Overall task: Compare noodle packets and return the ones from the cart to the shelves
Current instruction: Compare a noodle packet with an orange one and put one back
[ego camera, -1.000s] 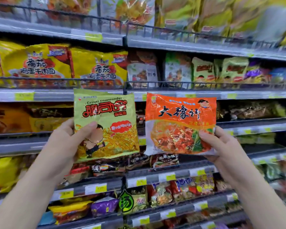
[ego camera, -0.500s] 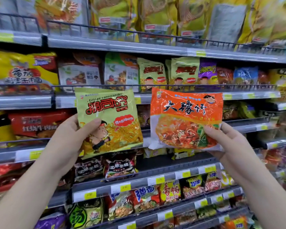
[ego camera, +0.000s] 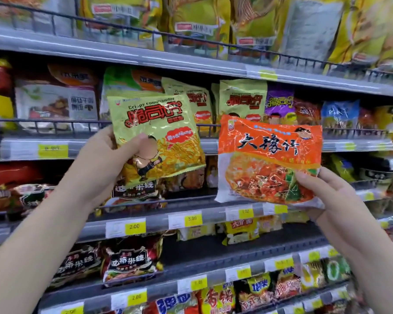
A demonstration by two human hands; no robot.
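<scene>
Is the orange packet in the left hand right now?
No, the right hand grips the orange packet by its lower right corner, while the left hand holds the yellow-green packet.

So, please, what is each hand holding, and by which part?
Left hand grips the yellow-green plastic noodle packet, lower left edge; right hand pinches the orange plastic noodle packet, lower right corner.
</scene>
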